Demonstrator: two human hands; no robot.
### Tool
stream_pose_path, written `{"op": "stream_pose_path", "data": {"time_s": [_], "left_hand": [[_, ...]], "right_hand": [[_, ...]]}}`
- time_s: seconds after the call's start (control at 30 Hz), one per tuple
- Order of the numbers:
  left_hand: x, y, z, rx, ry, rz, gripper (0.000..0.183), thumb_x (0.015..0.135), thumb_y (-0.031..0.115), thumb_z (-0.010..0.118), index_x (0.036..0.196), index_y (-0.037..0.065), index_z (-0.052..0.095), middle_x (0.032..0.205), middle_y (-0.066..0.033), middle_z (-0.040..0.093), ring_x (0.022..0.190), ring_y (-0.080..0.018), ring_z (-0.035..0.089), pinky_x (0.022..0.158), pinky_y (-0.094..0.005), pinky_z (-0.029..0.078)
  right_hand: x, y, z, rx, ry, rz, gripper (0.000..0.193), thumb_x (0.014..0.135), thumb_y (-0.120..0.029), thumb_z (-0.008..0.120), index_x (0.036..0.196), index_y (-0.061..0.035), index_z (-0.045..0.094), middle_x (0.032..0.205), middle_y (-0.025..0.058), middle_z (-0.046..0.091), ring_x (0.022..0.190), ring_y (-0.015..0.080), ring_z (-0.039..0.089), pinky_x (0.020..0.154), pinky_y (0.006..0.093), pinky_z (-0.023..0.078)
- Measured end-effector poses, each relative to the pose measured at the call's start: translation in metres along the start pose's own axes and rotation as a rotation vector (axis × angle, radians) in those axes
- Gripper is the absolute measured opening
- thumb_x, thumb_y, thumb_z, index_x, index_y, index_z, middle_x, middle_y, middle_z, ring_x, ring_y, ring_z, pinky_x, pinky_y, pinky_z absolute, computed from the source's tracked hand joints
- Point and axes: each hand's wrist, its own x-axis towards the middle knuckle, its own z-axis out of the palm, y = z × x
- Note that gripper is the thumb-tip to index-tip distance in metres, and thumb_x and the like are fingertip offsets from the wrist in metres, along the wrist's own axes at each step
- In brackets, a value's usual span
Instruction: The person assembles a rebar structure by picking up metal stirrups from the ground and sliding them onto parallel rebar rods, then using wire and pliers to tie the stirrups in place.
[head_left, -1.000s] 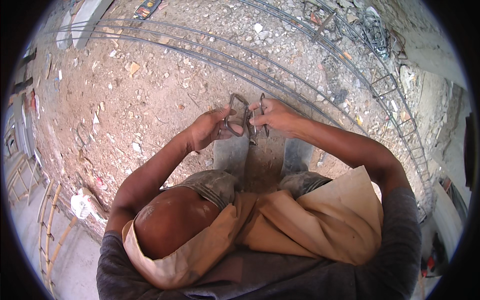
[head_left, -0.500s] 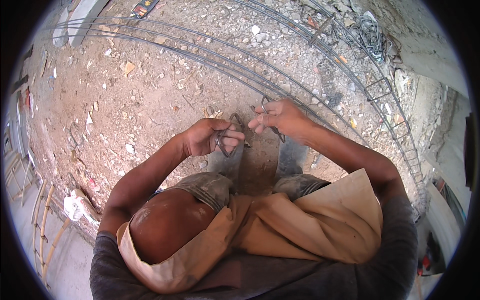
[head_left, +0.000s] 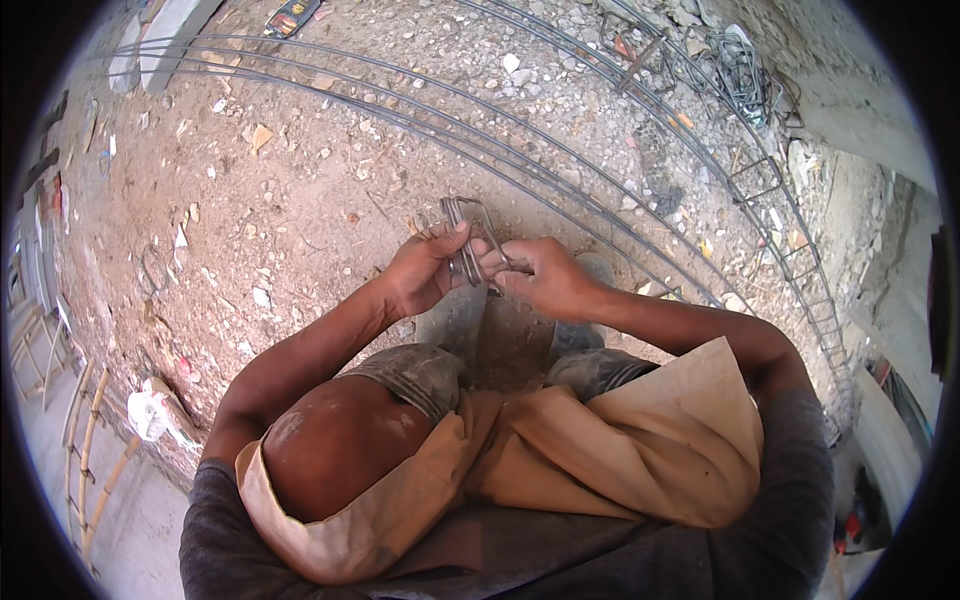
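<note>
My left hand [head_left: 425, 272] is closed round a small bundle of bent steel stirrups [head_left: 452, 212], its thumb laid across them. Close against it, my right hand [head_left: 552, 282] pinches another wire stirrup [head_left: 489, 222], whose upper corner reaches over to the bundle. The fingertips of both hands nearly meet or touch; they partly hide the lower ends of the wire. Both hands are above my boots [head_left: 445, 328], between my bent knees.
Long steel rods [head_left: 420, 130] run across the dirt just beyond my hands. A rebar cage [head_left: 760, 180] lies to the right, with a heap of wire stirrups [head_left: 745, 75] at its far end. A bamboo ladder [head_left: 85, 450] is at lower left; a concrete wall [head_left: 860, 110] borders the right.
My right hand has come left and slightly down to my left hand, bringing its stirrup against the bundle. The left hand has turned, and its stirrups stand more upright.
</note>
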Motion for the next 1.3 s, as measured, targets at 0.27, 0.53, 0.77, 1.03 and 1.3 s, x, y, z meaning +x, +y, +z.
{"op": "stream_pose_path", "data": {"time_s": [0.27,0.53,0.77,1.03,1.3], "left_hand": [[-0.004,0.007,0.011,0.403,0.178,0.067,0.019,0.098,0.020,0.057,0.105,0.004,0.061,0.092,-0.0061,0.067,0.089,-0.0172,0.066,0.080,-0.0320,0.054],[-0.003,0.001,0.017,0.438,0.095,0.080,0.023,0.095,0.015,0.060,0.114,0.001,0.058,0.097,-0.0098,0.069,0.084,-0.0192,0.067,0.074,-0.0310,0.055],[0.003,-0.002,0.019,0.266,0.001,0.050,0.023,0.096,0.014,0.060,0.116,0.004,0.057,0.096,-0.0062,0.066,0.086,-0.0157,0.064,0.078,-0.0301,0.052],[0.000,0.011,-0.009,0.348,0.026,0.018,0.014,0.094,0.014,0.061,0.104,0.004,0.061,0.087,-0.0084,0.069,0.077,-0.0184,0.066,0.072,-0.0315,0.053],[0.008,0.025,0.003,0.324,0.102,-0.027,0.014,0.096,0.019,0.059,0.097,0.006,0.063,0.085,-0.0129,0.071,0.069,-0.0216,0.067,0.068,-0.0356,0.055]], "right_hand": [[0.002,-0.018,-0.011,0.179,0.077,0.322,0.029,0.094,-0.011,0.059,0.117,0.0054,0.058,0.099,0.0097,0.066,0.085,0.0148,0.062,0.073,0.0308,0.051],[0.007,-0.027,-0.014,0.525,0.194,0.414,0.035,0.091,-0.006,0.056,0.125,0.0029,0.051,0.111,0.0096,0.057,0.101,0.0181,0.057,0.083,0.0351,0.048],[0.015,-0.021,-0.002,0.604,0.089,0.172,0.024,0.084,0.000,0.051,0.104,-0.0002,0.065,0.085,0.0053,0.062,0.074,0.0102,0.055,0.065,0.0281,0.044],[0.028,-0.160,-0.155,-0.257,0.536,-0.055,0.029,0.093,-0.007,0.051,0.120,0.0016,0.060,0.103,0.0167,0.068,0.087,0.0166,0.066,0.079,0.0353,0.057],[0.082,-0.078,-0.405,-0.546,0.522,0.032,0.029,0.073,-0.008,0.075,0.101,-0.0027,0.072,0.083,0.0112,0.070,0.070,0.0171,0.067,0.064,0.0290,0.053]]}}
